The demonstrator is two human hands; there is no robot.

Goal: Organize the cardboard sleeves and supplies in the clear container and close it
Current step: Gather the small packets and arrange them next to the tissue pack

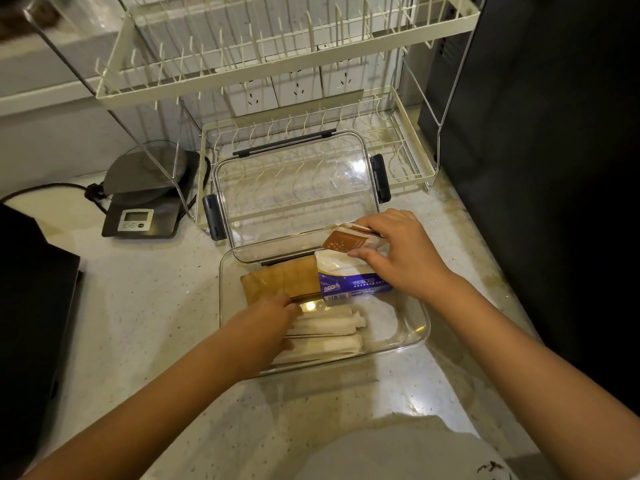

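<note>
Nearest, the left hand (277, 318) reaches into the clear rectangular plastic container (412, 344) on the speckled pale worktop (149, 306); its fingers lie on the white paper-wrapped rolls (332, 327), whether curled or flat I cannot tell. Just beyond its fingertips lies the stack of brown cardboard sleeves (280, 280), long axis running left to right. Farther right, the right hand (398, 251) grips a brown-and-white packet (349, 240) above the purple-and-white tissue pack (349, 278). Beyond both, the clear lid (294, 188) stands open.
</note>
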